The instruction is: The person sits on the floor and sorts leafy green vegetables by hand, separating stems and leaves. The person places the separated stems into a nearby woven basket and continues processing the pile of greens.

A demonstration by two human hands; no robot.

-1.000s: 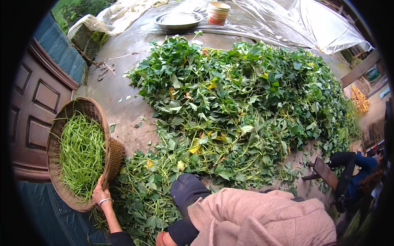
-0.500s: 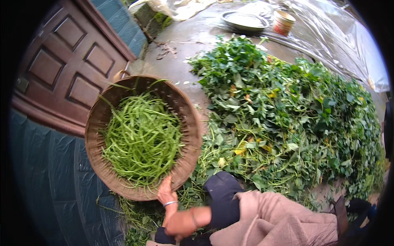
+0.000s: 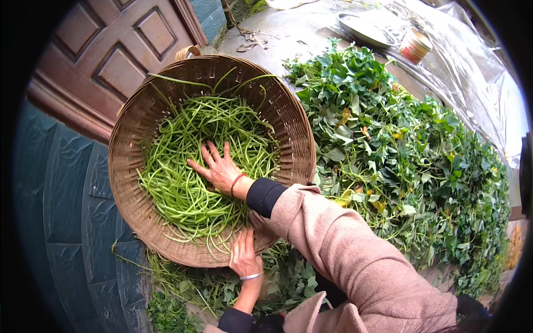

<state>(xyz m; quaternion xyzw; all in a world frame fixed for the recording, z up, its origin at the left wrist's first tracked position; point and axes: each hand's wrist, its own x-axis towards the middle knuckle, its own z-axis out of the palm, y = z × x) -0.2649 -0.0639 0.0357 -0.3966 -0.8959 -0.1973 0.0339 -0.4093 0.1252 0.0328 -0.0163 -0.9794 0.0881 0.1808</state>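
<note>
A round woven wicker basket [image 3: 125, 183] tilts toward me, holding a heap of thin, leafless green stems [image 3: 189, 133]. My right hand [image 3: 221, 173], with a red bracelet at the wrist, lies on top of the heap with its fingers spread. At the basket's near rim, my left hand [image 3: 244, 254] wears a silver bangle and has its fingers hooked over the edge. The thumb of that hand is hidden. A few longer stems stick up against the far inner wall of the basket.
A big pile of leafy green vines [image 3: 400, 172] spreads to the right and under the near side of the basket. On the left are a brown panelled door [image 3: 122, 61] and a dark tiled wall [image 3: 66, 194]. A metal basin [image 3: 366, 30], a bucket [image 3: 415, 45] and plastic sheeting [image 3: 472, 66] lie beyond.
My right hand has swung up from beside the left forearm onto the stems. My left hand keeps to the near rim. The basket looks closer and larger as the view shifts.
</note>
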